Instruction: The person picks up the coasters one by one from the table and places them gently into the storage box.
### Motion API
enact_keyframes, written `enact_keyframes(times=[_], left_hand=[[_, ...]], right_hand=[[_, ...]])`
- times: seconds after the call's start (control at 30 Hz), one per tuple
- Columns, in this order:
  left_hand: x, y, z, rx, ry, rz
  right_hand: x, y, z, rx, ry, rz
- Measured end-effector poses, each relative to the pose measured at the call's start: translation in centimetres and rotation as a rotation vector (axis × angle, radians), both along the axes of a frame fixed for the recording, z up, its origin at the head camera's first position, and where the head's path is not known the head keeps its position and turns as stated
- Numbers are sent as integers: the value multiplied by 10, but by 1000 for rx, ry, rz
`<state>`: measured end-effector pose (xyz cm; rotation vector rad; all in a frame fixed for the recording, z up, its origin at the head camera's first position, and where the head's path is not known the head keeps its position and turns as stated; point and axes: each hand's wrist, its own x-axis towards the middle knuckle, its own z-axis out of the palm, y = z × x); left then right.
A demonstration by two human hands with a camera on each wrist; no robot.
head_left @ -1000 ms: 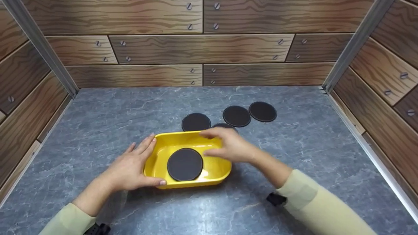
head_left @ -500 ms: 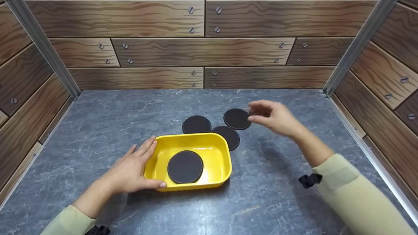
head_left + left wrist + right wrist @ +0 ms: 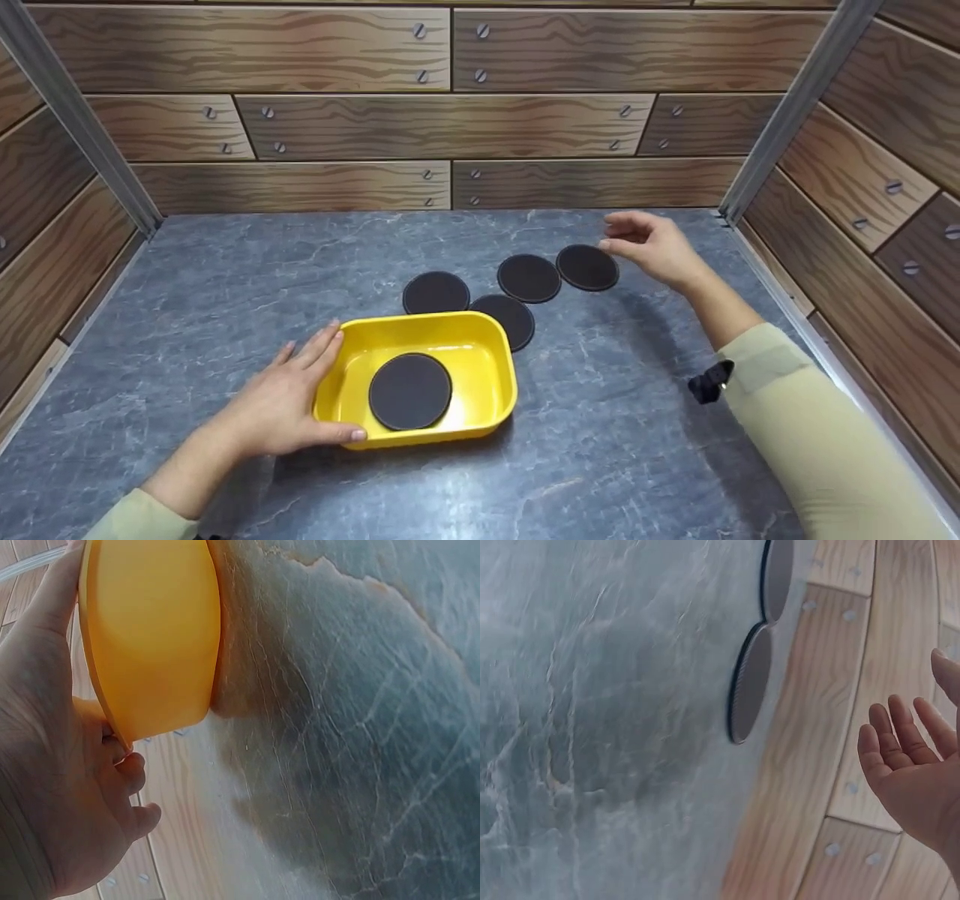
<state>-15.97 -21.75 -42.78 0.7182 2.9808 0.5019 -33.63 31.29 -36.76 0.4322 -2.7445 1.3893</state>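
Note:
A yellow plastic tub [image 3: 491,375] stands on the table with one round black coaster [image 3: 410,391] lying flat inside it. My left hand [image 3: 281,405] grips the tub's left end, thumb over the near rim and fingers at the far left corner. The left wrist view shows that hand [image 3: 67,742] against the tub's outer wall [image 3: 154,637]. Up and to the right, my right hand [image 3: 656,247] hovers beside the rightmost coaster [image 3: 587,268], fingers loosely bent and nothing held. From the right wrist, that coaster [image 3: 751,684] appears apart from the hand [image 3: 911,757].
Behind the tub lie more black coasters: one at left [image 3: 436,292], one partly hidden by the tub's rim [image 3: 514,319], and one farther back [image 3: 529,278]. Wood-patterned walls [image 3: 450,124] enclose the grey marbled table [image 3: 600,450] at the back and sides.
My right hand has moved from over the tub out to the far right, passing over the rightmost coaster and now leaving it visible. My left hand keeps its grip on the tub.

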Motion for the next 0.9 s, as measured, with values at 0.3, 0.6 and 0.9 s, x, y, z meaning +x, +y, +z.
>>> enact_keyframes(times=[0.3, 0.6, 0.9], left_hand=[[0, 2, -2, 0, 9, -7], [-1, 0, 0, 4, 9, -9], [-1, 0, 1, -6, 13, -14]], right_hand=[[-29, 22, -32, -76, -115, -58], [-41, 29, -58, -20, -181, -61], [-47, 27, -75, 11, -259, -11]])
